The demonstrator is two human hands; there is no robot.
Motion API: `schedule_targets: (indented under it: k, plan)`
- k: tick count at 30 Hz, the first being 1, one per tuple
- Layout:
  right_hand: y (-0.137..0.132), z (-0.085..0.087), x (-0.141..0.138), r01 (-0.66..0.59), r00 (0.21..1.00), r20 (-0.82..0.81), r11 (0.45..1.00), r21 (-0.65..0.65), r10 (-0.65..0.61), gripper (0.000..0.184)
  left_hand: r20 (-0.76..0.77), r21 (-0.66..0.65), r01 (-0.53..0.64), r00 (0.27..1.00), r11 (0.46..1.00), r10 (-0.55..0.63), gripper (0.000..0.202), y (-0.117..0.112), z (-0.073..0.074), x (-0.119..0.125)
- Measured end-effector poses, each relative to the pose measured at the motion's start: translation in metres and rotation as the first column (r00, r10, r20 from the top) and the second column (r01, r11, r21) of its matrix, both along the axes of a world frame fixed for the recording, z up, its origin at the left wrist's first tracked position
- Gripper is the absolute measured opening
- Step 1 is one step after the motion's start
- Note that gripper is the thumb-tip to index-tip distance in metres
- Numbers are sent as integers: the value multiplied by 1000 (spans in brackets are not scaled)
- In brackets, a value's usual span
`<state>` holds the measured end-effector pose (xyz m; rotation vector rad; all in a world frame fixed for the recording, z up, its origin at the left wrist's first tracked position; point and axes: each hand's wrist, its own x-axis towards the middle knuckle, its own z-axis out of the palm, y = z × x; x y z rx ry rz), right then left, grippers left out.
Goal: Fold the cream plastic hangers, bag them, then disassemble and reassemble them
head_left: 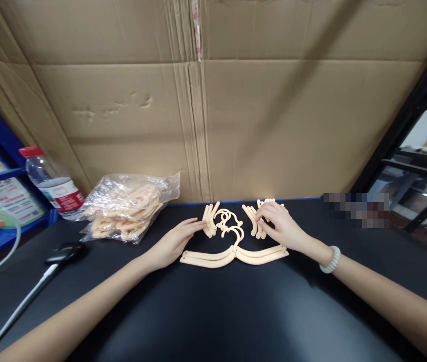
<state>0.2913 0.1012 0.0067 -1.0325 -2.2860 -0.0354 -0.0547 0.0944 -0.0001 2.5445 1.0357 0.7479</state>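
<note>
Cardboard (123, 110) backs the black tabletop (206, 311). Pale curved pieces (209, 263) lie near its far edge; the left hand (174, 244), laid open, touches some; the right hand (279, 223) curls over others, pinching or not I cannot tell.

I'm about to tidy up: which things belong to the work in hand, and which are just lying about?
Work in hand:
slim strips at the left hand and right hand
hook pieces between them
long curved pieces in front
probably the bagged beige pieces, similar-looking

Apparently lying about:
red-capped bottle
black device with white cable
</note>
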Motion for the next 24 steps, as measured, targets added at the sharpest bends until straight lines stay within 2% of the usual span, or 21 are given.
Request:
schedule_targets:
  k: [5, 12, 19, 24]
  plan:
    - [10, -4, -12, -57, 996, 66, 998, -12, 57, 18, -2, -22, 33, 999, 999, -33, 45, -1, 1, 2]
    - [22, 5, -34, -151, 964, 205, 983, -102, 169, 23, 1, 61, 54, 999, 997, -54, 45, -4, 2, 1]
    - [38, 3, -37, -210, 957, 171, 965, -155, 235, 16, 17, 82, -7, 1000, 997, 5, 34, -5, -2, -1]
    - [37, 5, -38, -222, 971, 56, 961, -168, 234, 17, 31, 85, -26, 999, 996, 24, 25, -6, -1, 0]
